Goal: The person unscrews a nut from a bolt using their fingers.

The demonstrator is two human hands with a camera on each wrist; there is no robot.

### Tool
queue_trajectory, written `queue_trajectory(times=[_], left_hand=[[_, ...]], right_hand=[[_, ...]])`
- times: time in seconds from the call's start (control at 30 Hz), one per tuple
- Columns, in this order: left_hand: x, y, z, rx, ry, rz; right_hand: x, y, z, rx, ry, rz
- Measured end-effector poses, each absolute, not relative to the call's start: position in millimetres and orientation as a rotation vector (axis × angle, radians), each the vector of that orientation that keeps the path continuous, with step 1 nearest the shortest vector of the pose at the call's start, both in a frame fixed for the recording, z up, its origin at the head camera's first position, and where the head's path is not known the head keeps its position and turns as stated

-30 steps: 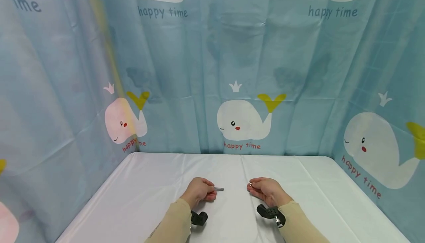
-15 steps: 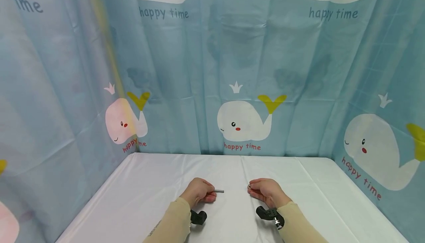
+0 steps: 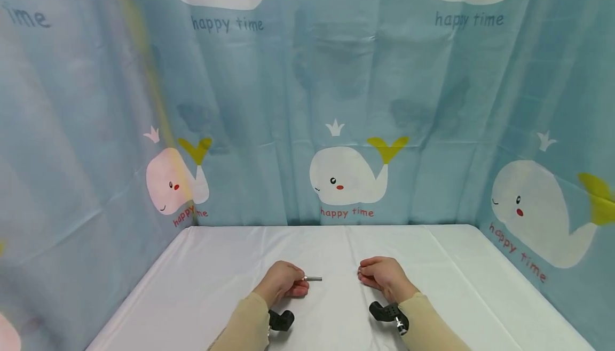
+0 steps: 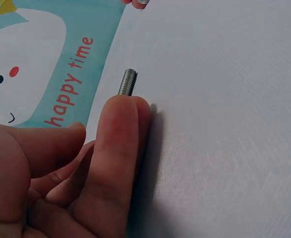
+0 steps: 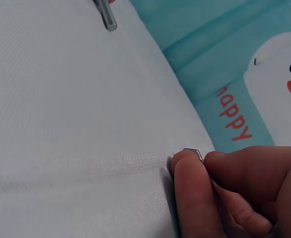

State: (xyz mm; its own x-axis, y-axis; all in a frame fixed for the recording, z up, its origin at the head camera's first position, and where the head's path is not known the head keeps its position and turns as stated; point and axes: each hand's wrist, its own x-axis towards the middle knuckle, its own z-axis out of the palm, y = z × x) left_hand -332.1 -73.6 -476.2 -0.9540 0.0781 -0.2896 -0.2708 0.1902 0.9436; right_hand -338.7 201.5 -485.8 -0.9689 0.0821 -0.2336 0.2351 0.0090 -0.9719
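My left hand (image 3: pixel 282 282) pinches a silver bolt (image 3: pixel 314 279) between thumb and fingertips, its shank pointing right toward the other hand. In the left wrist view the threaded end of the bolt (image 4: pixel 129 81) sticks out past the fingertips, while the rest is hidden behind them. Opposite, my right hand (image 3: pixel 387 277) holds a small metal nut at the fingertips. Only a hexagonal edge of this nut (image 5: pixel 194 152) shows in the right wrist view, the fingers covering most of it. A gap separates bolt and nut, both held low over the white tabletop.
A white cloth (image 3: pixel 336 249) with faint creases covers the table. Behind it and at both sides hangs a blue curtain (image 3: pixel 269 180) printed with whales. Each wrist carries a black camera mount, such as the right one (image 3: pixel 384 311).
The left hand has shifted slightly left and down with the bolt, and more of the bolt shows. The nut's open ring, visible before, is now mostly hidden by the right fingers.
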Motion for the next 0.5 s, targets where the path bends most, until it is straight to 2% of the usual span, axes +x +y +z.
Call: queue_trajectory(times=[0.5], left_hand=[[-323,-81,-471,-0.191,2.242,1.802]], right_hand=[[-334,215,-486,0.343,2.152,-2.106]])
